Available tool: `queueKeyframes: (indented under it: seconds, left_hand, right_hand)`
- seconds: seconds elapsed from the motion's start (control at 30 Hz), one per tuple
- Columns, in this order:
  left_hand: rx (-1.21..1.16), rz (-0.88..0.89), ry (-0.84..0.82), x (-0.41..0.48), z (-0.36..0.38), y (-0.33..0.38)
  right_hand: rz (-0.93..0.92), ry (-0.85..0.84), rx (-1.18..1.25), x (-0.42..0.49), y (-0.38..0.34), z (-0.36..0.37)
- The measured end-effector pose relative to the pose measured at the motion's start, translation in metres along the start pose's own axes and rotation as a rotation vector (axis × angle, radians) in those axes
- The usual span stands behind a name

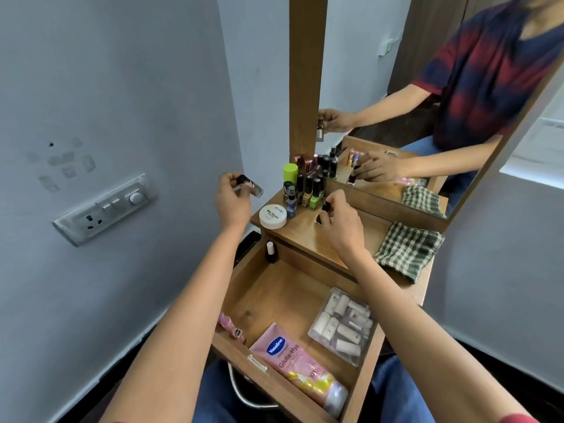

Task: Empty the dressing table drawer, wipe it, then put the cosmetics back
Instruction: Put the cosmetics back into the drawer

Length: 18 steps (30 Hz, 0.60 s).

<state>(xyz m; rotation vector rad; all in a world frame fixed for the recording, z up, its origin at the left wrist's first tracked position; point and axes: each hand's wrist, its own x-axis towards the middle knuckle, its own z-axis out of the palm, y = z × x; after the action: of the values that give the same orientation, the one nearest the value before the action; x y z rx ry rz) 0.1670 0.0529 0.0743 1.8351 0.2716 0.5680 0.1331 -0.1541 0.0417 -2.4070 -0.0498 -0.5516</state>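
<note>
Pink tube (297, 364) in drawer (283, 294), left hand (232, 199) pinching clear bottle (251, 187), right hand (338, 221) gripping dark bottle (325, 209)

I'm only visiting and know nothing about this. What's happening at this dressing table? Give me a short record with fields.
Left hand: holds a small black-capped bottle in the air, left of the table
Right hand: grips a dark little bottle beside the bottle cluster
Drawer: open; holds a pink Vaseline tube, a clear pouch of small tubes, and a white-capped bottle in the far left corner
Table top: bottle cluster, white round jar, checked cloth
</note>
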Motion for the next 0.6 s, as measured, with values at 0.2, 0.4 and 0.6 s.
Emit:
queueKeyframes:
  seconds: [0.2, 0.4, 0.6]
  left_hand:
    - [-0.062, -0.011, -0.036, -0.042, -0.030, -0.031]
    - [0.034, -0.037, -0.097, -0.087, -0.041, -0.053]
    - [0.148, -0.022, -0.099, -0.107, -0.041, -0.063]
  right_hand:
    - [-0.147, 0.076, 0.227, -0.057, -0.018, 0.006]
    - [-0.076, -0.212, 0.165, -0.104, -0.015, 0.055]
    - [0.084, -0.299, 0.101, -0.106, -0.010, 0.093]
